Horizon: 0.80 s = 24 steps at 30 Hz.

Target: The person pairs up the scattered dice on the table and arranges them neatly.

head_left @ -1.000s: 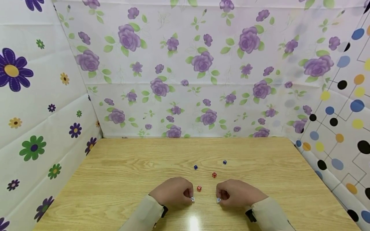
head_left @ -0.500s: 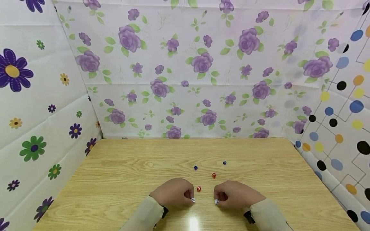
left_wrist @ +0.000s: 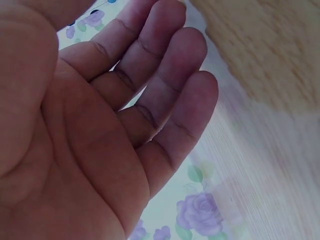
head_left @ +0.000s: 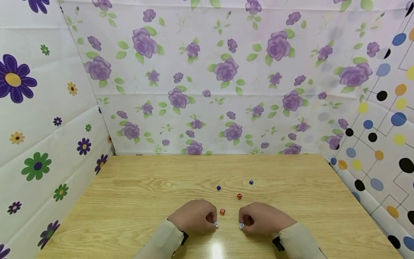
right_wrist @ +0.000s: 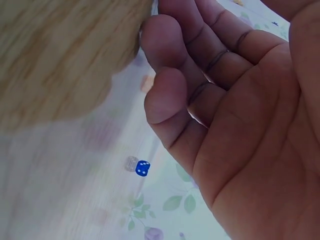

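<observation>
Low over the front of the table, my left hand pinches a white die between thumb and index finger. Across a small gap, my right hand pinches another white die the same way. Both dice are at the tabletop. A red die lies just beyond the gap, nearer the left hand, and a second red die sits farther back. In the wrist views the palms and bent fingers show, but the pinched dice are hidden.
Two blue dice lie behind the red ones: the left blue die and the right blue die. The wooden table is enclosed by a flowered cloth at the back and patterned cloths at both sides.
My right hand has slid slightly left with its white die, narrowing the gap to the left hand. The left hand and the red and blue dice have hardly moved.
</observation>
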### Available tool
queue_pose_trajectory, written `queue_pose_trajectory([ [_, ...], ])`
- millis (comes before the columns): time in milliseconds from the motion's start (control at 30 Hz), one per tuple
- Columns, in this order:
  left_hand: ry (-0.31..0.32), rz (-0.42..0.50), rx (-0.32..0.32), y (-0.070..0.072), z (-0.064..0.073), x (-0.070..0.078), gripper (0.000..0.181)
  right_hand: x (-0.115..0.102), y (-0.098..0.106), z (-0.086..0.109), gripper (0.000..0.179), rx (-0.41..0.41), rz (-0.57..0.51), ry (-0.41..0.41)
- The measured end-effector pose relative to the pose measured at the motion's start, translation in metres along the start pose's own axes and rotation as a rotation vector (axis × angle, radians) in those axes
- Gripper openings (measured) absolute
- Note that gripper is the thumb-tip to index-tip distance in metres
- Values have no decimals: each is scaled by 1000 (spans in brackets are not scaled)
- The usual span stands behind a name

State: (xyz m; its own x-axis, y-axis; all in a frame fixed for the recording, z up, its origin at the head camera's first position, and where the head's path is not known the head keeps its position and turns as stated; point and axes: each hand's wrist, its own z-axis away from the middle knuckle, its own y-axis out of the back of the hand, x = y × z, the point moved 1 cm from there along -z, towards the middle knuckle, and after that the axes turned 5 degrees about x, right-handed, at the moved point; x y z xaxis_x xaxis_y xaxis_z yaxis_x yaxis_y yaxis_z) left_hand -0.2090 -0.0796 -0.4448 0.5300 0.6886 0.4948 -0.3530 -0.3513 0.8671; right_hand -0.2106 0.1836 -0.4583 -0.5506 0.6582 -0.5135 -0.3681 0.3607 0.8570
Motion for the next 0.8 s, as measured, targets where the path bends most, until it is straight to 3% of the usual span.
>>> queue_pose_trajectory([
  [800, -42, -34, 2, -3, -2, 8, 14, -3, -3, -4, 16, 9, -2, 37],
])
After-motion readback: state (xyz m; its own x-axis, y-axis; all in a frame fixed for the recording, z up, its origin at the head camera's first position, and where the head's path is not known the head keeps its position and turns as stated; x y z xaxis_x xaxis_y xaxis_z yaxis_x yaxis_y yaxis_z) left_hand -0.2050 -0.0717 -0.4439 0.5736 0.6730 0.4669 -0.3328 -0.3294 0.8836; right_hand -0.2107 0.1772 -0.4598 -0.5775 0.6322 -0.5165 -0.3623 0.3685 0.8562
